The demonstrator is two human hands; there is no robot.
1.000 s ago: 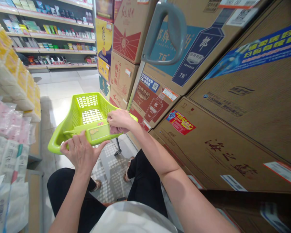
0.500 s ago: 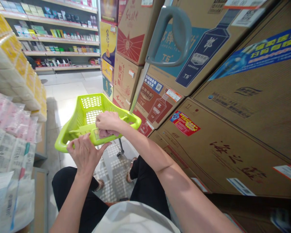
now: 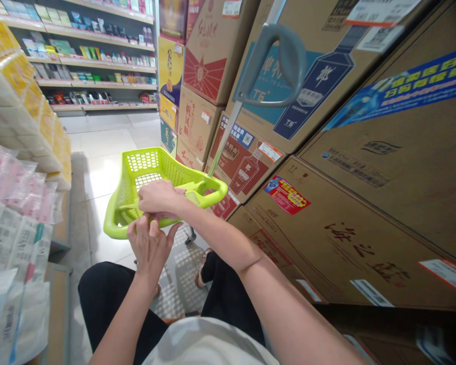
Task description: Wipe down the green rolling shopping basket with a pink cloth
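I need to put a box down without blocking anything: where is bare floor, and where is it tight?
Bare tile floor runs up the aisle beyond the green basket, between the tissue packs and the stacked cartons. It is crowded at the near rim, where the right hand and left hand meet, with the person's legs below.

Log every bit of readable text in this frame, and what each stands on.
"T6": blue-printed carton, twice, behind the grey cart handle.
"T6": red-printed carton, small.
Large Chinese brush characters: brown carton, not reliably readable.
Blue banner, shelf goods, white stickers: too small or blurred.
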